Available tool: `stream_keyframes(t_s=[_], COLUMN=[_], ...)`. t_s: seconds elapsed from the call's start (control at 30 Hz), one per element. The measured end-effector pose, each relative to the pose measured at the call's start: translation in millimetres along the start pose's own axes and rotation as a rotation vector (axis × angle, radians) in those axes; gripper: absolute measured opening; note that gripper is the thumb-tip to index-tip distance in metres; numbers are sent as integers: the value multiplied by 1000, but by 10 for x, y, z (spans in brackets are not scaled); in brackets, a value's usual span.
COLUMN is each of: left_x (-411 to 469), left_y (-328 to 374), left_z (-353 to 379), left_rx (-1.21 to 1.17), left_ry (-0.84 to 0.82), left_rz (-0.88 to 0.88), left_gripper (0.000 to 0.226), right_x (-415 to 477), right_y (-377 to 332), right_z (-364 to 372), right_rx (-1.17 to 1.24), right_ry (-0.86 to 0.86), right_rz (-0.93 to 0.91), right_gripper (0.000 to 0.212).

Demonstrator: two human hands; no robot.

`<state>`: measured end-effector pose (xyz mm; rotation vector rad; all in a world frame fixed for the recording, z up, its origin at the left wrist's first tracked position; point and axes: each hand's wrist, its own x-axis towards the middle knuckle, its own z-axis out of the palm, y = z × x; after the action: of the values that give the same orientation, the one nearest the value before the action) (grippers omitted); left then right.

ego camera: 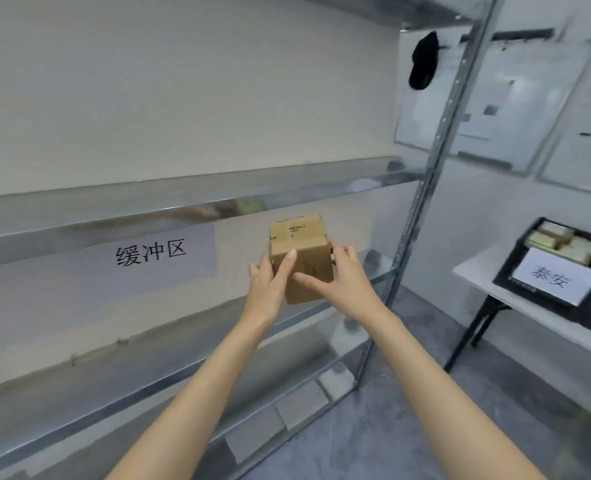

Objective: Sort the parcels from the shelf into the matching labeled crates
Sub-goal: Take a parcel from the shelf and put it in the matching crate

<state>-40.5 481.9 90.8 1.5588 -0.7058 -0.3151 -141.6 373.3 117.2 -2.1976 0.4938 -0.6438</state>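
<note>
You hold the parcel (pixel 301 258), a small brown cardboard box, in both hands in front of the metal shelf (pixel 183 209), level with the gap between its upper rail and its lower board and towards the right-hand end. Your left hand (pixel 269 285) grips the box's left side with one digit laid straight up the near face; the rest of its fingers are out of sight behind the box. Your right hand (pixel 342 282) grips the right side, the thumb stretched across the lower near face and the fingers curled round the far right edge, their tips hidden. The print on top of the box is too small and blurred to read, and your hands cover much of its sides. Whether the base rests on anything cannot be told. Left of the box, a paper sign (pixel 150 254) on the wall behind the shelf reads 缓冲区. At the right, a black crate (pixel 508 268) stands on a white table (pixel 477 275), both cut off by the frame edge; its white label (pixel 557 277) reads 泰安, and pale packets lie inside, smeared by blur. A black cap (pixel 423 60) hangs by the shelf's upright post (pixel 436 168).
</note>
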Motion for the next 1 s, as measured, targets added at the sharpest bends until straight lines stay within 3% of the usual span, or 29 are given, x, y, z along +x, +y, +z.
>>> stream_keyframes(t_s=[0.1, 0.27, 0.57, 0.73, 1.0], left_x=[45, 85, 164, 359, 1020], left_y=[181, 456, 626, 648, 684], left_z=[652, 1714, 3431, 4358, 5761], left_rx=[-41, -161, -217, -230, -211], left_ry=[-121, -299, -609, -731, -850], left_rz=[69, 101, 179, 202, 271], left_gripper=[60, 41, 61, 74, 106], right_x=[-174, -495, -943, -946, -567], right_y=[285, 772, 1695, 2223, 3090], right_z=[-616, -1478, -2773, -3408, -4375], right_rx=[20, 44, -23, -74, -183], right_ry=[136, 407, 688, 770, 878], right_rz=[30, 80, 247, 290, 295], right_gripper=[84, 71, 54, 59, 91])
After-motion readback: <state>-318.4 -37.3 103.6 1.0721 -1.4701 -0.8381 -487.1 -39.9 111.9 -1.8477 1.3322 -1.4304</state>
